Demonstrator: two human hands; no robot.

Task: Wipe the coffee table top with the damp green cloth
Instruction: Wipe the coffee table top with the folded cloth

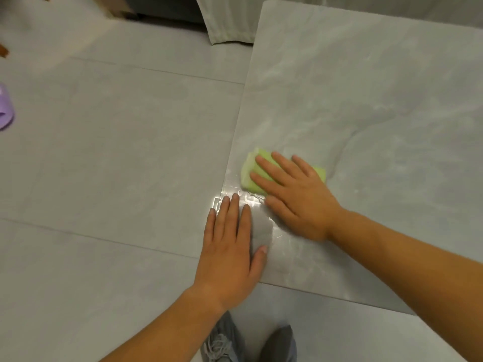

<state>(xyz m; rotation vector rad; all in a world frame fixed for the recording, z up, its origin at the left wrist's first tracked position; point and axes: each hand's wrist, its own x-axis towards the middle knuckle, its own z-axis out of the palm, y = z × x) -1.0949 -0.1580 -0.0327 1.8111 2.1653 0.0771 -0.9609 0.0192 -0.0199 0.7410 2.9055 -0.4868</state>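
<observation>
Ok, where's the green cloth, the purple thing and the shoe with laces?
green cloth [247, 167], head view, uncovered left end
purple thing [5, 108], head view, rounded side
shoe with laces [219, 346], head view, laces

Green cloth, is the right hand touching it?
Touching. The head view shows the right hand lying flat on the green cloth, its straight fingers pressing it onto the coffee table top.

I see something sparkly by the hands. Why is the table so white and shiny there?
In the head view that is glare: light bouncing off wet-looking streaks on the coffee table, between the left hand and the green cloth under the right hand.
</observation>
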